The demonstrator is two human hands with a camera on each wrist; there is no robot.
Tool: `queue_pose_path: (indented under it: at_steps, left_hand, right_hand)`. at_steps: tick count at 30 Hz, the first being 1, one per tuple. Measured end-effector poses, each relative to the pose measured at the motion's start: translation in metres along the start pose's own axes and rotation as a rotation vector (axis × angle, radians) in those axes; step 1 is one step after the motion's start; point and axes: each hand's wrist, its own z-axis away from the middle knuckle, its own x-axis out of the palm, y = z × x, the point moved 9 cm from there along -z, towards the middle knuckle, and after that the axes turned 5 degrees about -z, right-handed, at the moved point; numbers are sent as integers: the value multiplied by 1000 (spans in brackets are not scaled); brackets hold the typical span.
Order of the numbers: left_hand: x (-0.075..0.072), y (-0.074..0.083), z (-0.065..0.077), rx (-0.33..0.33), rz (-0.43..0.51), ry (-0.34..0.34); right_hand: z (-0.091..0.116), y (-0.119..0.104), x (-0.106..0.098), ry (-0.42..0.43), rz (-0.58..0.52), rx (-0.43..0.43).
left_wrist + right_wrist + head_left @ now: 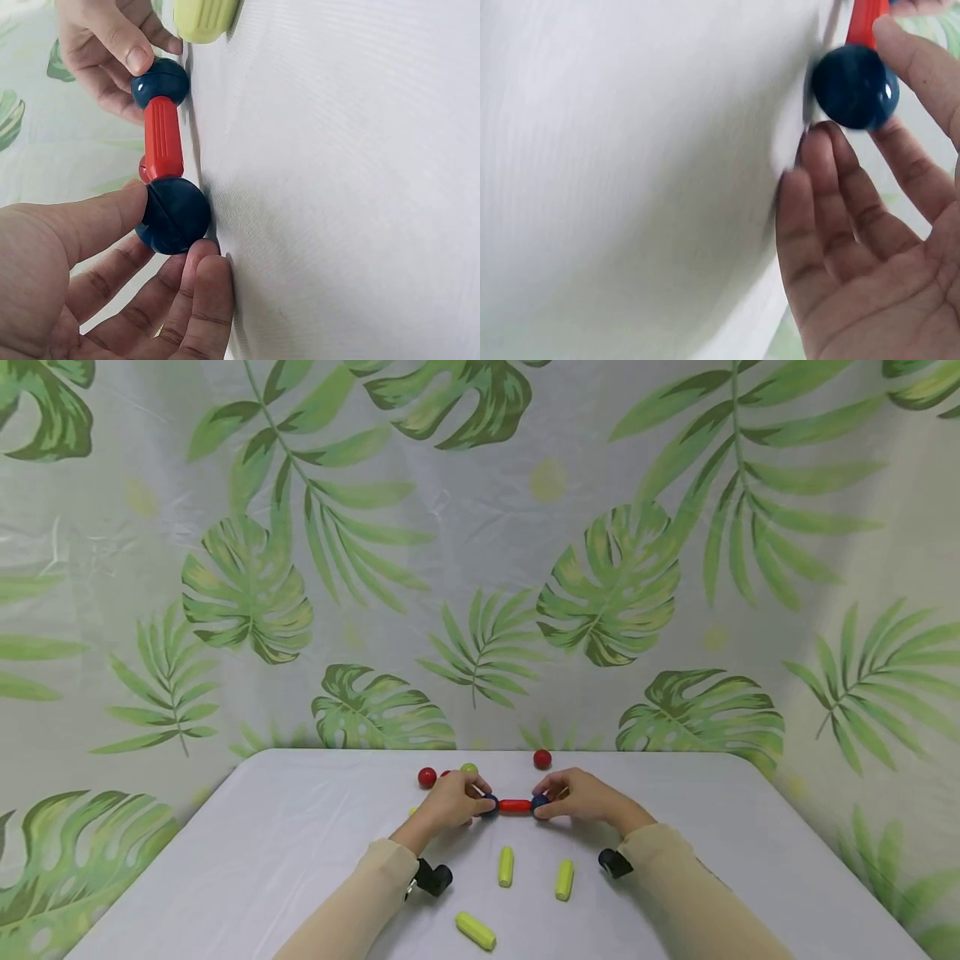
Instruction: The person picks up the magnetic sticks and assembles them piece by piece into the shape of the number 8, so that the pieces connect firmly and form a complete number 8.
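Note:
A red ribbed rod point(515, 807) lies crosswise between two dark blue balls, joined to one at each end. My left hand point(450, 802) pinches the left blue ball point(176, 216) between thumb and fingers, its other fingertips low by the white tabletop. At the opposite end, my right hand point(581, 795) holds the right blue ball point(855, 86) with thumb and index finger. The remaining fingers of that hand extend loosely below the ball in the right wrist view.
Nearer the body lie three yellow-green rods: a middle rod point(506, 867), a right rod point(564, 880) and a front rod point(476, 931). Behind the hands are a red ball point(427, 777), a green ball point(468, 767) and another red ball point(542, 759) near the table's back edge.

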Motion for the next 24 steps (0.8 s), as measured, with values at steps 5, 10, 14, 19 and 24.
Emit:
queue_pose_path:
  at_steps: [5, 10, 14, 19, 24]
  left_hand:
    - [1, 0, -2, -6, -13, -1]
    - [2, 4, -3, 13, -27, 4]
    - [2, 5, -4, 20, -37, 10]
    - [2, 4, -5, -1, -33, 7]
    - [2, 3, -5, -1, -24, 1]
  right_hand:
    - [-7, -12, 8, 2, 46, -42]
    - [-13, -17, 16, 16, 72, -54]
    - [-17, -17, 19, 16, 55, -64]
    - [-20, -15, 18, 21, 32, -65]
    - [-21, -12, 18, 25, 22, -56]
